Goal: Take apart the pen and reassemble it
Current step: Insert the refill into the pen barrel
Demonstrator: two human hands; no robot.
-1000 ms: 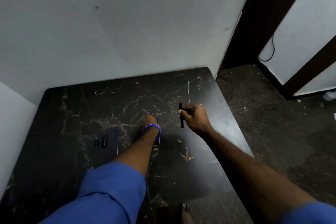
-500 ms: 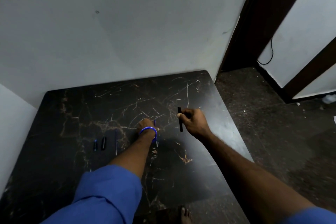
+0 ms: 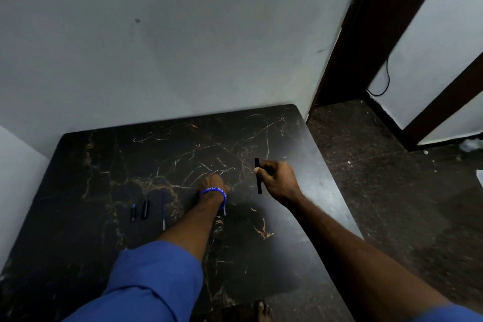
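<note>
My right hand grips a black pen barrel, held upright over the dark marble table. My left hand, with a blue wristband, rests on the table with its fingers curled on a thin refill whose lower end shows below the wrist. To the left lie three loose parts: a small blue-tipped piece, a short black piece and a second thin refill.
The table stands in a corner against pale walls. Its right edge drops to a dark speckled floor. A dark door frame rises at the right. My bare foot shows at the table's near edge.
Both hands stay almost where they were. The view has tilted up a little, so the table and hands sit lower in the frame.
</note>
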